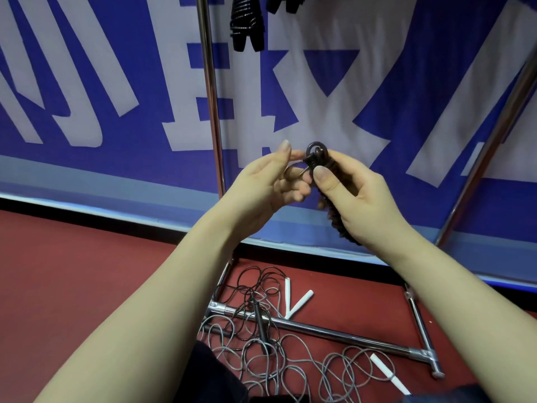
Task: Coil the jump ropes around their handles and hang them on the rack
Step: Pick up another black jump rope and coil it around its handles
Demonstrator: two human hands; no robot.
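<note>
My right hand (353, 196) grips a dark jump rope coiled round its handles (340, 225), the bundle running down behind my palm. A small loop of the rope (317, 151) sticks up above my right thumb. My left hand (271, 180) pinches the rope's end beside that loop, thumb raised. The metal rack (211, 91) stands just behind my hands. A coiled black rope (246, 21) hangs from it at the top. On the red floor below lie a loose black rope (260, 309) and loose grey ropes (279, 365) with white handles (299, 305), all tangled.
A blue banner with large white characters (101, 82) covers the wall behind the rack. The rack's base bar (334, 333) and right foot (424, 330) lie across the red floor among the ropes. A slanted rack pole (491, 141) rises at the right.
</note>
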